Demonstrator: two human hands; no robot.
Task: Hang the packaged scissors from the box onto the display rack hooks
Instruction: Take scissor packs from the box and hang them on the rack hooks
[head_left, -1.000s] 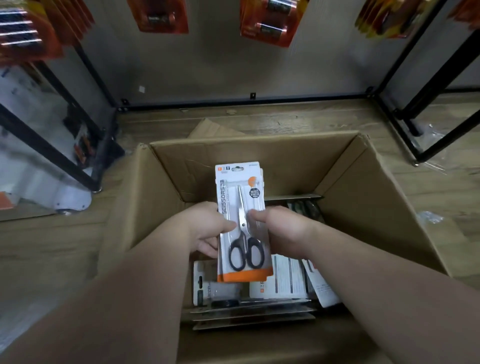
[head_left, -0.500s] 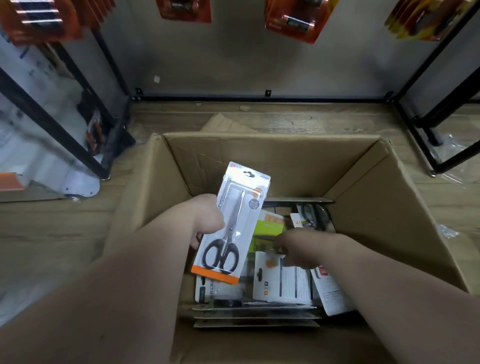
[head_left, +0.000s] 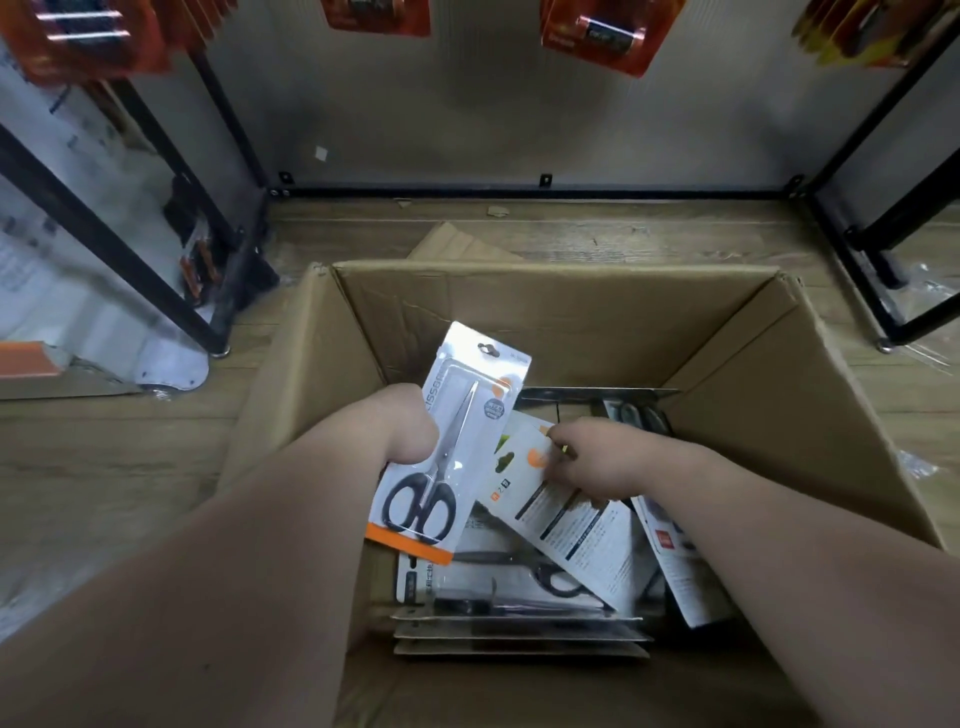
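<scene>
An open cardboard box (head_left: 545, 306) stands on the floor with several packaged scissors lying inside. My left hand (head_left: 402, 431) grips one pack of black-handled scissors (head_left: 457, 441), face up and tilted, above the left part of the box. My right hand (head_left: 597, 457) reaches into the box and pinches the top of a second pack (head_left: 566, 514), which shows its white printed back. More packs (head_left: 519, 618) are stacked flat toward the near wall. The display rack's lower bar (head_left: 519, 192) runs along the wall behind the box.
Orange carded goods (head_left: 592, 31) hang above at the top of the view. Black rack legs (head_left: 208, 270) stand at the left and the right (head_left: 883, 291) of the box. A loose cardboard flap (head_left: 457, 247) lies behind the box on the wooden floor.
My right hand let go of the first pack, dropped into the box and took hold of a second pack. My left hand tilted the first pack leftward.
</scene>
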